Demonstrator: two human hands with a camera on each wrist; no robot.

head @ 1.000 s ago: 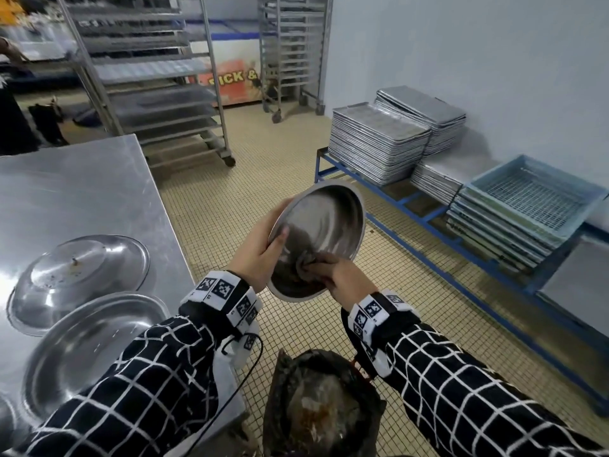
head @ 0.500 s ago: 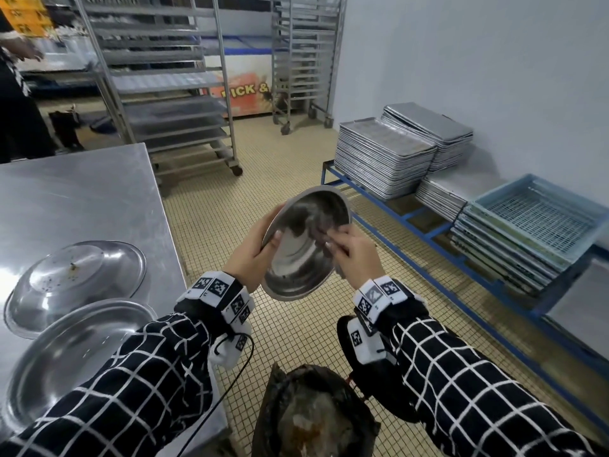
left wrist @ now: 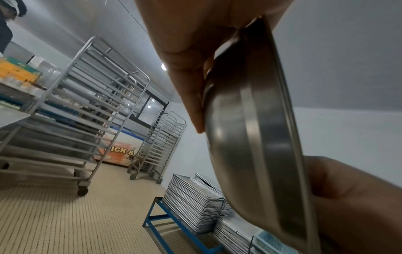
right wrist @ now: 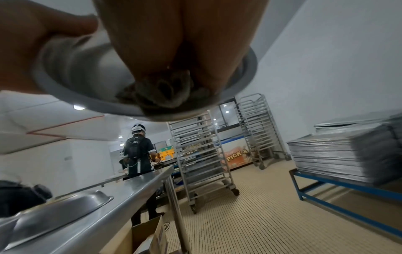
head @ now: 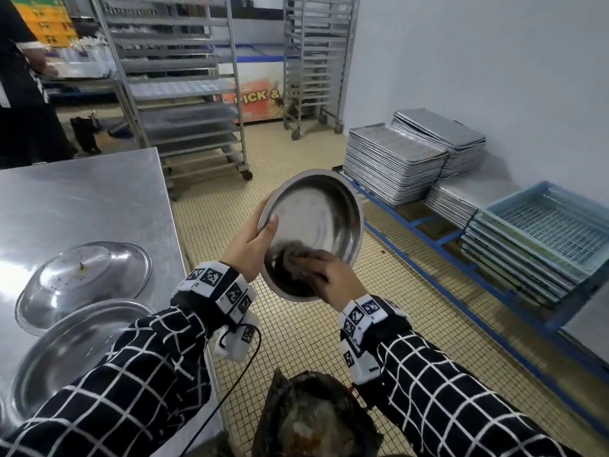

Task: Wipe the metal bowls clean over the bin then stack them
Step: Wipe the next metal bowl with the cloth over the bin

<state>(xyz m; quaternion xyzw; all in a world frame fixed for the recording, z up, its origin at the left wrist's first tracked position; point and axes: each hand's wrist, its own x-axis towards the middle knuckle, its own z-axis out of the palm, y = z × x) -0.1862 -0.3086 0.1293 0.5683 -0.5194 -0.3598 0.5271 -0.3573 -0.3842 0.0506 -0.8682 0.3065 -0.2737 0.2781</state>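
1. Left hand [head: 251,249]: raised at mid-frame, thumb hooked over the rim and fingers [left wrist: 191,96] spread flat behind the round shallow steel bowl [head: 318,222], gripping it tilted on edge, hollow toward the wearer.
2. Right hand [head: 324,275]: inside the bowl's lower part, fingers curled round a crumpled grey-brown wiping cloth [right wrist: 162,93], pressing it to the metal.
3. Bowl position: held in the air above the black-lined waste bin [head: 313,420] on the floor.
4. Brushed steel desk [head: 82,196], left: two further shallow steel bowls [head: 89,275], one speckled with crumbs.
5. Room: beige tiled floor [head: 296,341], wheeled tray racks [head: 184,103], stacked metal baking trays [head: 395,163] on a blue frame.
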